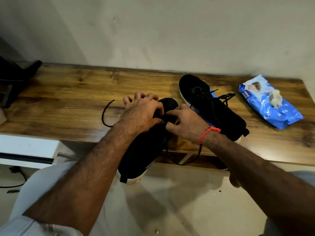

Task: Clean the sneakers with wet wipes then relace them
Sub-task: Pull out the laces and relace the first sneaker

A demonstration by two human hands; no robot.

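Note:
A black sneaker (pixel 143 150) with a white sole lies toe-away on the wooden table (pixel 68 92), its heel hanging over the front edge. My left hand (pixel 141 114) and my right hand (pixel 185 123) are on its lace area, fingers curled and pinching the black lace (pixel 106 113). One lace end loops out to the left on the table; the other end hangs below the table edge. A second black sneaker (pixel 213 106), laced, lies to the right. A blue wet wipes pack (pixel 269 106) with a crumpled used wipe (pixel 275 98) on top sits far right.
The table stands against a plain wall. A dark object (pixel 15 79) sits at the table's far left end. A white unit (pixel 27 150) stands lower left, with cables on the floor. My legs in light trousers are below.

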